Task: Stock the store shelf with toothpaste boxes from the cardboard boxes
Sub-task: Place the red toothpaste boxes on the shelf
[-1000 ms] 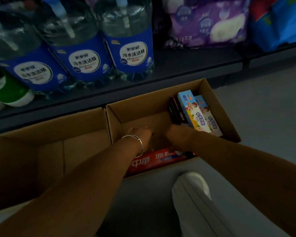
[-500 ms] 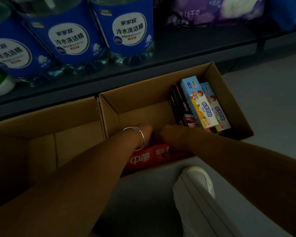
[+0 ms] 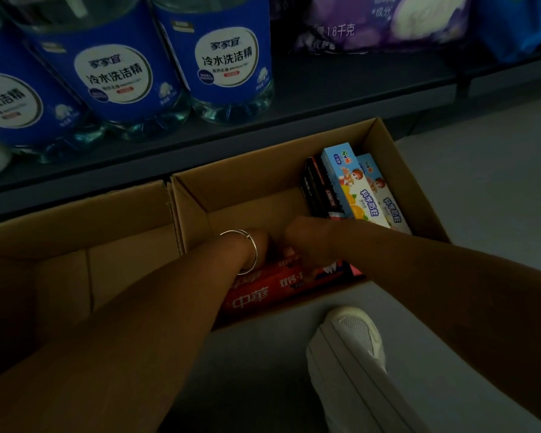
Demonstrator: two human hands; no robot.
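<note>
Red cardboard with white Chinese lettering marks the toothpaste box [image 3: 272, 292], which lies flat on its long side along the near wall of the right-hand cardboard box [image 3: 384, 145], seen from the head camera in dim light. Both hands reach down into that carton and meet just above the red box: the left hand [image 3: 258, 245], with a thin silver bangle [image 3: 247, 251] on its wrist, is bent downward at the box's upper edge, and the right hand [image 3: 300, 242] is curled over the same edge beside it. The fingers are hidden behind the wrists and the shadow, so whether either hand actually grasps the red box cannot be told. At the carton's right end stand two light blue children's toothpaste boxes [image 3: 353, 185] with cartoon figures, and black toothpaste boxes [image 3: 317, 189] pressed against their left side. A second open cardboard box [image 3: 75, 214] sits touching the first on its left; its inside is dark. Behind both runs a dark shelf [image 3: 325, 101] carrying large clear bottles with blue labels [image 3: 222, 60] and purple packages [image 3: 388, 20]. A white shoe [image 3: 353, 342] rests on the grey floor [image 3: 481, 198] near the cartons.
</note>
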